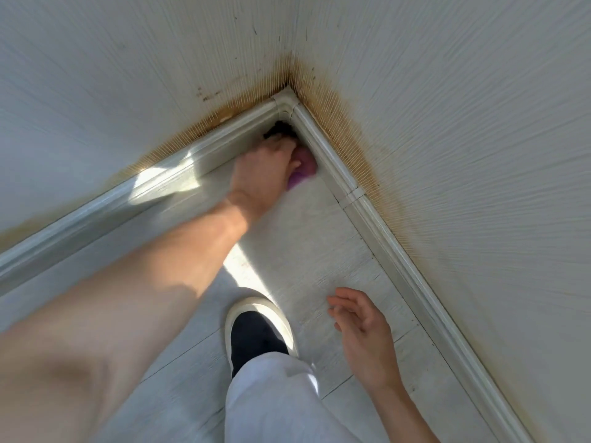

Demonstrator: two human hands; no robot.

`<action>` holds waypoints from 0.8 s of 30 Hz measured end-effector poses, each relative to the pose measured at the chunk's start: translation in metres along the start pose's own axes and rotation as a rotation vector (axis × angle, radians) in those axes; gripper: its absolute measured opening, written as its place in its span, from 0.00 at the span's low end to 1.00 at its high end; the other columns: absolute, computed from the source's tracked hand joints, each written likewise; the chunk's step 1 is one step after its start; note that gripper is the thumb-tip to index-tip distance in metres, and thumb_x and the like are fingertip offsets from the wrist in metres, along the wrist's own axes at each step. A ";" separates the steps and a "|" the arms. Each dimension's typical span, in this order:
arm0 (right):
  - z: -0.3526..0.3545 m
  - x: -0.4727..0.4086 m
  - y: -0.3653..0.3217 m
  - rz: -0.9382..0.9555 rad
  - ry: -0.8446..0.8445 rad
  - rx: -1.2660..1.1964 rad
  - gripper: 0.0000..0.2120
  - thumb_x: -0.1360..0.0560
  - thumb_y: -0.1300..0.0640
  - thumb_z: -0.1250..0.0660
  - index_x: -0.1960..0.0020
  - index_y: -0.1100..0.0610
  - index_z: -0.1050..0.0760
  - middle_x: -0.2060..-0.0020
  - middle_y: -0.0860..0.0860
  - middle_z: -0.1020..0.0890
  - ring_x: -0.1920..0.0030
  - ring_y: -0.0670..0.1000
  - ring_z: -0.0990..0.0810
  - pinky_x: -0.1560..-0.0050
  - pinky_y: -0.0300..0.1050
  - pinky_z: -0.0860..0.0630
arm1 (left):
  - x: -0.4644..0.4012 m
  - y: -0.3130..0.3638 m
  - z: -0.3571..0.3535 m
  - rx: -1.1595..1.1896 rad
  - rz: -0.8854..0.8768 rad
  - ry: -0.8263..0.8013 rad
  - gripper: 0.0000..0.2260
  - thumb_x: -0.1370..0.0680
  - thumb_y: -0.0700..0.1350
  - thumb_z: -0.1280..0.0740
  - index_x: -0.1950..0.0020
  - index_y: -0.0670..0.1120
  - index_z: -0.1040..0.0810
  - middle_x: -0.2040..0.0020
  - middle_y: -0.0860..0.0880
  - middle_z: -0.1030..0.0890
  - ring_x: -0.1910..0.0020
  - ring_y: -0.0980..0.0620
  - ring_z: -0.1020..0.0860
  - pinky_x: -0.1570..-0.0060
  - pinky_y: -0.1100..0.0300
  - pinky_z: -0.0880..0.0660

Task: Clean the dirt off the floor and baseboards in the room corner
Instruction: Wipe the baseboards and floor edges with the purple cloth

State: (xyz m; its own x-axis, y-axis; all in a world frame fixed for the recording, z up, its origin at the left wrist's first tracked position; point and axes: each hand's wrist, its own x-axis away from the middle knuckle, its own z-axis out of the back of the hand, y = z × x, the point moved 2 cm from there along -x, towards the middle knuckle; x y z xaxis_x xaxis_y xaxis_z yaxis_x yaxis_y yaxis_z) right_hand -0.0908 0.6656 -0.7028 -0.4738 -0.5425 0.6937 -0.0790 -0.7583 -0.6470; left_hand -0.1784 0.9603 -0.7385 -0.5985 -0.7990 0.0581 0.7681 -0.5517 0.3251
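Left hand (265, 167) is gripping a purple cloth (302, 169) and pressing it on the floor (335, 251) into the corner, beside a dark dirt clump (278, 131). Right hand (364, 327) is hanging relaxed, holding nothing. Risk: pushing could be packing dirt tighter against the baseboard (323, 145).

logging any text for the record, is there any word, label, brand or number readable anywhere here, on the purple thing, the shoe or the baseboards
None: no text can be read anywhere in this view.
The purple cleaning pad held by the left hand: no print visible, mostly hidden and blurred.
The black shoe with a white sole: no logo or lettering shows.
The white plastic baseboards: plain, only brown stains on the wall above.
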 end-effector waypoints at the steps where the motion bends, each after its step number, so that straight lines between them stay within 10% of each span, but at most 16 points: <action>1: 0.002 0.001 0.001 0.003 0.001 0.000 0.10 0.18 0.57 0.33 0.41 0.45 0.21 0.48 0.40 0.15 0.44 0.44 0.16 0.37 0.51 0.21 | -0.007 -0.004 0.004 -0.003 0.031 -0.007 0.12 0.17 0.51 0.38 0.41 0.46 0.23 0.40 0.45 0.20 0.41 0.41 0.21 0.49 0.47 0.24; 9: -0.003 -0.004 -0.004 0.007 -0.005 -0.011 0.09 0.19 0.57 0.33 0.43 0.44 0.21 0.49 0.39 0.15 0.45 0.43 0.16 0.38 0.50 0.21 | 0.053 0.049 -0.027 -0.079 -0.285 -0.036 0.14 0.22 0.48 0.29 0.41 0.43 0.20 0.37 0.43 0.19 0.36 0.42 0.22 0.43 0.48 0.21; 16: -0.004 -0.016 -0.008 0.057 0.014 0.015 0.08 0.19 0.55 0.32 0.44 0.44 0.21 0.52 0.38 0.16 0.48 0.41 0.18 0.43 0.39 0.22 | -0.005 0.008 0.012 -0.001 0.037 -0.021 0.10 0.17 0.49 0.37 0.45 0.44 0.23 0.44 0.44 0.19 0.44 0.40 0.20 0.53 0.48 0.24; 24: -0.021 -0.020 -0.015 0.090 -0.005 0.077 0.07 0.18 0.56 0.33 0.42 0.46 0.21 0.51 0.41 0.17 0.51 0.35 0.21 0.52 0.26 0.27 | 0.029 0.025 -0.014 -0.070 -0.123 -0.051 0.15 0.17 0.45 0.39 0.33 0.41 0.25 0.27 0.41 0.26 0.24 0.42 0.31 0.31 0.48 0.29</action>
State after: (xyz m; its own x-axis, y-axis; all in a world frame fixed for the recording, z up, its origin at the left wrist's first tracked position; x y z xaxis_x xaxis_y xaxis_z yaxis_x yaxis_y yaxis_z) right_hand -0.0983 0.6955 -0.7130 -0.4715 -0.6117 0.6352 0.0317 -0.7316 -0.6810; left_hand -0.1731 0.9203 -0.7418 -0.6988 -0.7118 0.0703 0.7008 -0.6617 0.2665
